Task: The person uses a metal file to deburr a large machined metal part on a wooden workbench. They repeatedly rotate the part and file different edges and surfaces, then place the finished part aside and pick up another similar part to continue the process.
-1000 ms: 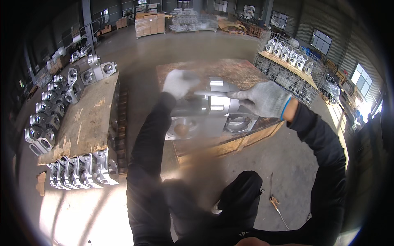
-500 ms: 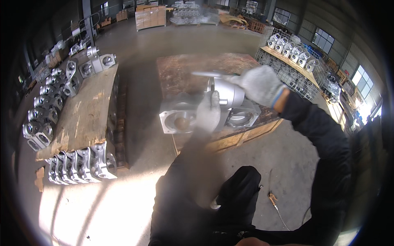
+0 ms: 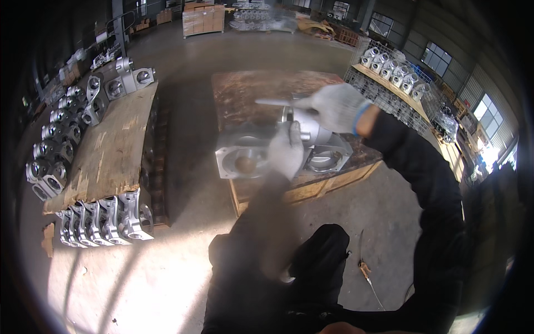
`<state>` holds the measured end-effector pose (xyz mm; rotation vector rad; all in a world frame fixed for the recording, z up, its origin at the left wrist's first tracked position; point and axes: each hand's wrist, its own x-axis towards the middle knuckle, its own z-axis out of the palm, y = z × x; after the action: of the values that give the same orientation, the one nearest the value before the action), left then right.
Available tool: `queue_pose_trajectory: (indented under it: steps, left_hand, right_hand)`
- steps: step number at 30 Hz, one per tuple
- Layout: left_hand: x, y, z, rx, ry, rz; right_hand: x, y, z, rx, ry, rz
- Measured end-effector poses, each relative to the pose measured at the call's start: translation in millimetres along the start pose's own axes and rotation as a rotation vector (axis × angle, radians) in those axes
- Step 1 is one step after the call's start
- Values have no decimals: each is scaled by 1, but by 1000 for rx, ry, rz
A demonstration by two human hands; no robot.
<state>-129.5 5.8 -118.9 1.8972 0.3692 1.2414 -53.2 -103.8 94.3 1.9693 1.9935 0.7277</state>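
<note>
The silver casting [image 3: 318,134] sits at the near edge of the counter [image 3: 245,94]; the left hand [image 3: 286,153] touches it, its grip unclear; the right hand's [image 3: 339,106] fingers pinch a slim pale tool [image 3: 271,102] above.

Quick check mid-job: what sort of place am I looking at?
Probably a metal-parts factory or workshop hall: rows of silvery metal parts stacked on the left, a wire-mesh cage holding more, and stacked boxes in the background.

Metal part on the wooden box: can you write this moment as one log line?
left hand: against metal part | right hand: holds slim pale tool | metal part: on wooden box
</note>
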Motion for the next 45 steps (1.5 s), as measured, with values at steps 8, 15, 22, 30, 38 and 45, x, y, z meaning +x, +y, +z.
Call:
queue_pose_trajectory:
  steps: [8,15,22,30,38,45]
  left_hand:
    - [-3,-12,6,98,47,84]
    - [-4,-9,5,67,27,58]
    - [-8,-4,5,80,18,69]
    - [-14,3,1,84,5,22]
    - [1,-1,0,54,-2,58]
    - [2,16,-7,-8,-32,-110]
  right_hand:
    - [2,15,14,273,-251,92]
    - [-5,-1,8,260,-175,139]
    - [-22,-9,19,-198,83,43]
    - [-13,13,8,180,-41,56]
    - [13,22,-11,297,-217,29]
    - [8,33,-15,383,-363,175]
